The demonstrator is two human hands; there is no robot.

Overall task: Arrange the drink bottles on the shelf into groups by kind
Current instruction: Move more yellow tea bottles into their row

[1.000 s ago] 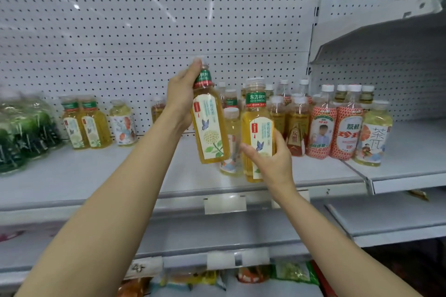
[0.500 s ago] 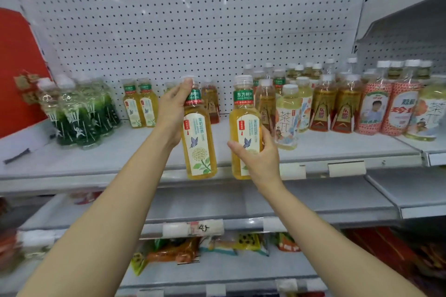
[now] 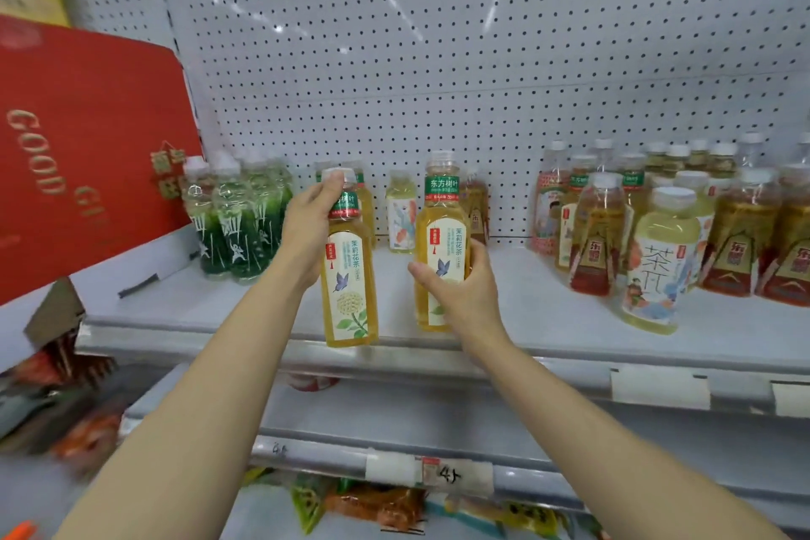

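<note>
My left hand (image 3: 309, 228) grips the neck of a yellow jasmine tea bottle (image 3: 348, 289) and holds it in the air over the shelf's front edge. My right hand (image 3: 460, 294) wraps the lower body of a second, identical jasmine tea bottle (image 3: 440, 232), also lifted. Two matching green-capped yellow bottles (image 3: 364, 197) stand at the back behind my left hand. A pale bottle with an orange-and-blue label (image 3: 401, 213) stands alone between them. Green bottles (image 3: 236, 224) cluster at the left.
The grey shelf (image 3: 548, 320) carries a mixed crowd of amber bottles (image 3: 598, 232), a pale tea bottle (image 3: 659, 263) and others at the right. A red box (image 3: 83, 145) leans at the left. Snack packets (image 3: 377, 504) lie on a lower shelf.
Both hands have carried their jasmine tea bottles leftward along the shelf, away from the crowded right group and toward the two matching bottles at the back; the view has swung left.
</note>
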